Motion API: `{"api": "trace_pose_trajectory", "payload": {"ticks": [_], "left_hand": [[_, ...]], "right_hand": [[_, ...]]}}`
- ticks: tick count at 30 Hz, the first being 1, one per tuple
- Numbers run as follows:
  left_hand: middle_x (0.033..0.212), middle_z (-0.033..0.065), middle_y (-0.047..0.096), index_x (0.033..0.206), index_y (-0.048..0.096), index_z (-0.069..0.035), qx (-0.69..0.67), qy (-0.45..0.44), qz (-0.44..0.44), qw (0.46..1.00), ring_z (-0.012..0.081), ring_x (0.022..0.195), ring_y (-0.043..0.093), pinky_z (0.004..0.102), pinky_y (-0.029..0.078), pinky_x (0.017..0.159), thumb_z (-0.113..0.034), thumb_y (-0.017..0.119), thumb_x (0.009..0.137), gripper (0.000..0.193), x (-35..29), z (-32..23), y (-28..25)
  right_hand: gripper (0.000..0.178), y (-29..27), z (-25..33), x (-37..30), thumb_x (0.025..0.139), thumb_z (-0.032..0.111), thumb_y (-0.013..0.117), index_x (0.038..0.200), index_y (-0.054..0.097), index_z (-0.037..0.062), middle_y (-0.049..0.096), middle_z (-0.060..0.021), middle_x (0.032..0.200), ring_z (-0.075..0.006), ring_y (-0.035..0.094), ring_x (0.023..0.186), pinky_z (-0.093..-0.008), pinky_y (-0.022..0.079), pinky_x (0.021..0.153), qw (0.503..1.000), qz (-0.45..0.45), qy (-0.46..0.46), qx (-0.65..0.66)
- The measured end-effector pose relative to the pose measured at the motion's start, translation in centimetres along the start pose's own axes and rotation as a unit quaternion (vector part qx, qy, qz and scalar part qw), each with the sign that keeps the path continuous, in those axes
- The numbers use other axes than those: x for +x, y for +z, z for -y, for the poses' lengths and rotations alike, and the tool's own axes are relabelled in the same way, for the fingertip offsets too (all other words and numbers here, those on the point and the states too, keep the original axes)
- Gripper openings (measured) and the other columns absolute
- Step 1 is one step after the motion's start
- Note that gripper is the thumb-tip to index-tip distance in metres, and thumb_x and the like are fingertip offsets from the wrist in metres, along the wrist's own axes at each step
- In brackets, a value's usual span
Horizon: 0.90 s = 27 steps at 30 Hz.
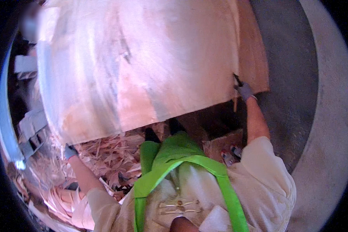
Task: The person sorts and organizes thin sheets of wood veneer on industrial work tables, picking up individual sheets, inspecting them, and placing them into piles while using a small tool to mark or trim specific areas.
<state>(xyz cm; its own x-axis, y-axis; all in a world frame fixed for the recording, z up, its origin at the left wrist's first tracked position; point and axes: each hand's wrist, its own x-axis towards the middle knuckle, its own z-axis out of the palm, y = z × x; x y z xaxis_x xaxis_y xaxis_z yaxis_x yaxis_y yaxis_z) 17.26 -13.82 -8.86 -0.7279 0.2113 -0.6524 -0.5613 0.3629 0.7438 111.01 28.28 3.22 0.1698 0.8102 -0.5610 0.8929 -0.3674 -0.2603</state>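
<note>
A large, pale wood veneer sheet (174, 69) spreads out in front of me, with a darker reddish layer (255, 58) showing along its right side. At the near left corner, my left hand (70, 152), in a grey glove, is closed on the sheet's edge; its fingertips are partly hidden. My right hand (244, 92), also gloved, is by the near right corner. It grips a black knife (238, 80) whose tip meets the lengthwise edge of the pale layer. A narrow wood strip (235, 104) hangs below that hand, past the near edge.
Torn veneer scraps (112, 154) litter the floor at my left. Near my right side are a cardboard box (222, 145) and clear bottles (228, 157). Grey blocks (33, 123) line the far left. Dark flooring (291, 85) runs along the right.
</note>
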Motion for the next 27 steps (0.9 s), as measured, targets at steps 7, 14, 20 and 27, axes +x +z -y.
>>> {"api": "trace_pose_trajectory", "payload": {"ticks": [7,14,20,27], "left_hand": [[0.116,0.0251,0.053,0.12,0.044,0.013,0.274,0.324,-0.217,0.879,0.0314,0.099,0.054,0.0429,0.044,0.086,-0.029,0.061,0.085,0.057,-13.5,-2.8,15.6],[0.151,0.0173,0.013,0.144,0.027,-0.016,0.654,0.54,0.143,0.51,0.0333,0.139,0.013,0.048,0.009,0.112,-0.046,0.048,0.087,0.068,-33.5,2.9,33.9],[0.149,0.0201,0.015,0.143,0.029,-0.024,0.698,0.511,0.253,0.434,0.0368,0.138,0.016,0.0584,0.012,0.107,-0.048,0.046,0.088,0.062,-37.4,5.4,38.0],[0.15,0.0161,0.018,0.141,0.03,-0.033,0.779,0.416,0.272,0.382,0.0367,0.136,0.021,0.0616,0.016,0.104,-0.057,0.038,0.088,0.06,-36.5,5.8,39.8]], "right_hand": [[0.048,3.6,-3.3,-5.5,0.084,0.036,0.063,0.114,0.057,-0.002,0.062,-0.0183,0.11,-0.0297,0.059,0.1,-0.0376,0.044,0.084,0.953,-0.264,0.0,0.148],[0.044,7.3,-6.2,-9.9,0.085,0.03,0.059,0.115,0.055,-0.0018,0.059,-0.0235,0.112,-0.0383,0.056,0.102,-0.0437,0.044,0.085,0.98,-0.158,0.115,-0.038],[0.044,10.0,-11.6,-17.8,0.083,0.025,0.059,0.12,0.053,0.0008,0.058,-0.0243,0.111,-0.0393,0.055,0.104,-0.0428,0.044,0.088,0.993,-0.117,0.015,0.016],[0.062,14.9,-14.4,-22.9,0.074,0.033,0.067,0.123,0.047,0.0011,0.058,-0.0253,0.11,-0.036,0.057,0.1,-0.0425,0.044,0.087,0.994,-0.048,0.039,0.088]]}}
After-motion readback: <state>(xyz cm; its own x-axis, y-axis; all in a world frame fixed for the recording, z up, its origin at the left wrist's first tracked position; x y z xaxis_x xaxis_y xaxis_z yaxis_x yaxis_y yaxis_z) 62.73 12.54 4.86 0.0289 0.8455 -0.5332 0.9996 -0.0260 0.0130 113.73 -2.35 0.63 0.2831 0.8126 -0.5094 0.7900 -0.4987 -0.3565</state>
